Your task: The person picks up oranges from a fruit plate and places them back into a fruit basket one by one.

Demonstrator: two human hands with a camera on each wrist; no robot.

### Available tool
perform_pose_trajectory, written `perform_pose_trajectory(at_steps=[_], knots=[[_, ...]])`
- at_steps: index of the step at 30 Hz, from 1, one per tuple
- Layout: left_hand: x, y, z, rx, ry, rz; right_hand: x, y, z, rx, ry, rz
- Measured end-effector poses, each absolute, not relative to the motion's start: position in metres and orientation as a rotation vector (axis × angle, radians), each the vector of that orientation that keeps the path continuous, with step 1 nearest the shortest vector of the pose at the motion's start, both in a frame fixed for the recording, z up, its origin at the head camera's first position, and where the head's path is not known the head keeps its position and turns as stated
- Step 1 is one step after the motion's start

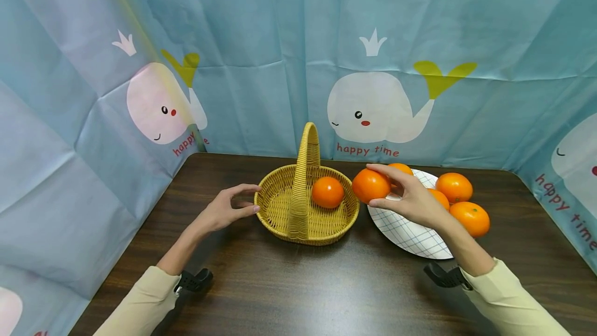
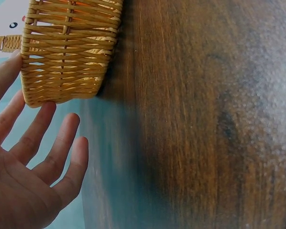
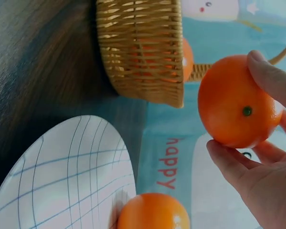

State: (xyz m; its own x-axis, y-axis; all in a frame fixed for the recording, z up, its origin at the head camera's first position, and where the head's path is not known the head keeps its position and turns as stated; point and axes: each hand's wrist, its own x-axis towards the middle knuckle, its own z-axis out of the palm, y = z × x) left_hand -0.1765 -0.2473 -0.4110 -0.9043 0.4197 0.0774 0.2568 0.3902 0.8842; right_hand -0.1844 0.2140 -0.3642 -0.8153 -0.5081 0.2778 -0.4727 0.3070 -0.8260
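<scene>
- Behind dark tabletop (image 1: 298, 289), blue curtain (image 1: 261, 40).
- With right hand (image 1: 412, 198), fingers gripping orange (image 1: 370, 185): probably firm, slick; best cupped round middle.
- With left hand (image 1: 226, 209), touching basket (image 2: 69, 62) rim, fingers wide.

The wicker basket (image 1: 275, 211) stands on the table (image 1: 298, 284) left of the plate (image 1: 406, 232), with one orange (image 1: 328, 192) in it, right of its handle (image 1: 297, 206); four oranges (image 1: 470, 218) lie at the plate's back and right, another orange (image 1: 370, 186) is in the right hand (image 1: 412, 196) by the basket's right rim, and the curtain (image 1: 261, 25) hangs behind
</scene>
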Motion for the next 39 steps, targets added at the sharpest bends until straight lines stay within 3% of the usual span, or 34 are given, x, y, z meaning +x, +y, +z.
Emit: perform_pose_trajectory(at_steps=[39], knots=[[-0.176, -0.248, -0.410, 0.568, 2.492, 1.507, -0.174, 0.155, -0.384, -1.342, 2.505, -1.480]])
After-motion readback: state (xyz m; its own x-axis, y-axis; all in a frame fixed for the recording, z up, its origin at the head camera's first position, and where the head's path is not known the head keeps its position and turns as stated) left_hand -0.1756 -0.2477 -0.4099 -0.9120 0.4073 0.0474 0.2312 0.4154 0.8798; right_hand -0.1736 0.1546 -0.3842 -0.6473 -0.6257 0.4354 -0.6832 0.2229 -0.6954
